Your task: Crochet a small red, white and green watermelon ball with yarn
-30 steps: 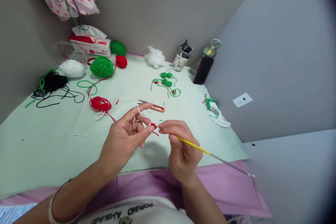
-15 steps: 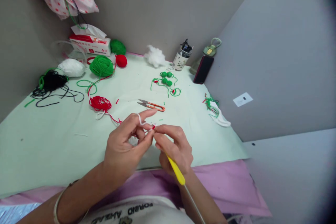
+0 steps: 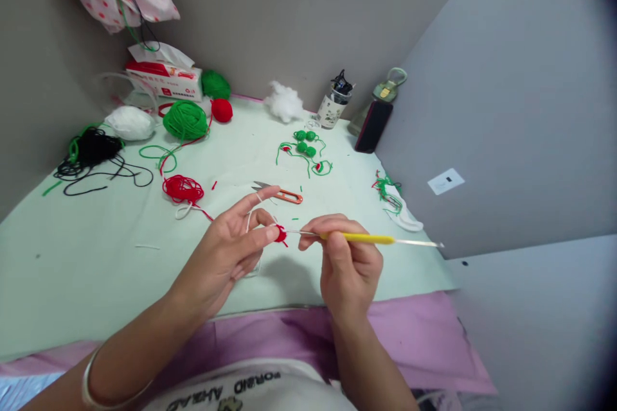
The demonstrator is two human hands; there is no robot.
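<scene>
Between thumb and fingers, my left hand (image 3: 226, 247) pinches a small red crochet piece (image 3: 280, 234). White yarn (image 3: 249, 221) runs over its raised index finger and hangs below the hand. My right hand (image 3: 348, 263) is closed round the yellow handle of a crochet hook (image 3: 369, 239), held almost level. The hook's thin metal tip reaches left to the red piece; whether it sits inside a stitch I cannot tell. Just beyond my left fingertips lie thread snips (image 3: 289, 196) with orange handles, partly covered by the index finger.
Red yarn (image 3: 183, 189), a green yarn ball (image 3: 185, 120), white yarn (image 3: 130, 123) and black yarn (image 3: 94, 151) lie left. Green crochet pieces (image 3: 306, 143) and white stuffing (image 3: 284, 103) are farther back. A pen cup (image 3: 333, 108), phone (image 3: 375, 126) and bottle (image 3: 386, 90) stand back right.
My right hand has moved right and turned, swinging the crochet hook from pointing steeply down toward me to nearly level. My left index finger has lifted, and more of the red piece shows.
</scene>
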